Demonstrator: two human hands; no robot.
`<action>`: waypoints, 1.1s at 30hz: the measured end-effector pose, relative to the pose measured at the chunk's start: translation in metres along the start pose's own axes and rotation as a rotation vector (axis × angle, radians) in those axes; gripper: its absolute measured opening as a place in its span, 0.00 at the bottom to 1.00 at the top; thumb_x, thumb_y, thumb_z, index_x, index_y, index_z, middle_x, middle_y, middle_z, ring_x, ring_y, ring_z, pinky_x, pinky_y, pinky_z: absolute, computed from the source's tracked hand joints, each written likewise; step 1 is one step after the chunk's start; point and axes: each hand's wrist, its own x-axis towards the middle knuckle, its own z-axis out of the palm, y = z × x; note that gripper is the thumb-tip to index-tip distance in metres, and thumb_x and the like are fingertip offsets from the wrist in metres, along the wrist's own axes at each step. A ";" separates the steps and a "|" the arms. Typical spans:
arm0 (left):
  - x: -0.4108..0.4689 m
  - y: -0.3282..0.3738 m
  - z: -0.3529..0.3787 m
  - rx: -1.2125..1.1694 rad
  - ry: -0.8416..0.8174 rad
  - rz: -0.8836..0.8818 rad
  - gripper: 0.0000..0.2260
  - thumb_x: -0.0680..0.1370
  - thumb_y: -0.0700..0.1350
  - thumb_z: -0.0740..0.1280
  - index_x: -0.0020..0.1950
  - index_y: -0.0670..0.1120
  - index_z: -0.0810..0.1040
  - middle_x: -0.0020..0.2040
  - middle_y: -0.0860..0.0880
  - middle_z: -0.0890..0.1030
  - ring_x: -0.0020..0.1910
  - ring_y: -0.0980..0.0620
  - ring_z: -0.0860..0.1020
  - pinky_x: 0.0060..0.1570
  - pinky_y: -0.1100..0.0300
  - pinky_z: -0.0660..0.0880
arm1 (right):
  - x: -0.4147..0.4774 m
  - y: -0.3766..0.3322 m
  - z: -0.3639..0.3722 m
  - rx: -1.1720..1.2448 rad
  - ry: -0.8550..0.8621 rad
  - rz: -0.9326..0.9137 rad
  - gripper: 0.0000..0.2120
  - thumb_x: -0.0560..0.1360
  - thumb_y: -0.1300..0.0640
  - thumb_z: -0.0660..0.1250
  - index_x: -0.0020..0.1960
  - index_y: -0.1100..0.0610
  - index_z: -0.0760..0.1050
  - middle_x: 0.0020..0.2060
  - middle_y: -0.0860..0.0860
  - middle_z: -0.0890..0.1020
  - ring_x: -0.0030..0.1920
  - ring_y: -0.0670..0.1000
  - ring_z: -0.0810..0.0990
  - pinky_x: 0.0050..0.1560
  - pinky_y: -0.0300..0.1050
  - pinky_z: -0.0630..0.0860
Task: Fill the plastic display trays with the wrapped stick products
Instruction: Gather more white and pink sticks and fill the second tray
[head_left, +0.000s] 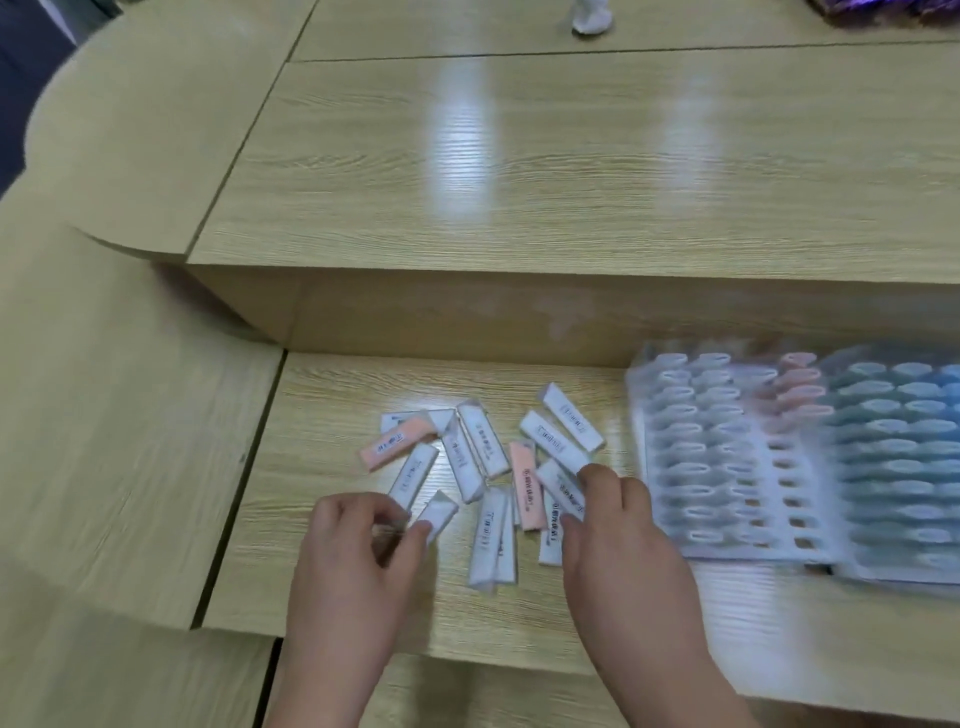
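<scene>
Wrapped sticks (483, 447) lie loose in heap on counter (322, 415) before you, pointing all ways, some on top of others. Most white with dark print, two pink sticks (397, 446). Your left hand (353, 545) pinches white stick (439, 512) at heap's near edge; your right hand (623, 545) pinches second white stick (561, 483). Right of heap, two clear trays lie flat, side by side: left tray (779, 483) part filled, right tray (893, 569) full.

Office-style packing spot, light wood-grain laminate desk (363, 613) with a raised reception-type counter (519, 182) behind it, curved corner section, ceiling lights reflected in the glossy top, loose wrapped sticks (480, 447) beside plastic display trays (727, 457)
</scene>
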 end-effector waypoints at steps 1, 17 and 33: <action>-0.002 -0.001 0.000 0.015 -0.010 0.006 0.09 0.71 0.51 0.76 0.46 0.54 0.79 0.49 0.57 0.71 0.41 0.54 0.77 0.41 0.56 0.74 | 0.000 0.000 -0.001 0.026 0.003 0.006 0.16 0.77 0.56 0.68 0.62 0.51 0.69 0.50 0.49 0.74 0.34 0.50 0.79 0.25 0.36 0.57; -0.002 0.036 -0.003 -0.247 0.030 0.039 0.11 0.72 0.54 0.75 0.48 0.62 0.75 0.38 0.59 0.81 0.33 0.56 0.78 0.32 0.65 0.71 | -0.029 0.047 -0.065 0.471 0.318 -0.228 0.09 0.76 0.50 0.65 0.54 0.42 0.80 0.44 0.38 0.80 0.39 0.37 0.77 0.38 0.27 0.71; 0.000 0.226 0.072 -0.430 -0.163 0.376 0.04 0.73 0.49 0.74 0.43 0.59 0.84 0.34 0.56 0.76 0.31 0.56 0.73 0.33 0.64 0.70 | 0.068 0.135 -0.139 0.116 0.351 -0.271 0.06 0.75 0.57 0.71 0.51 0.52 0.80 0.40 0.46 0.82 0.44 0.51 0.78 0.40 0.44 0.70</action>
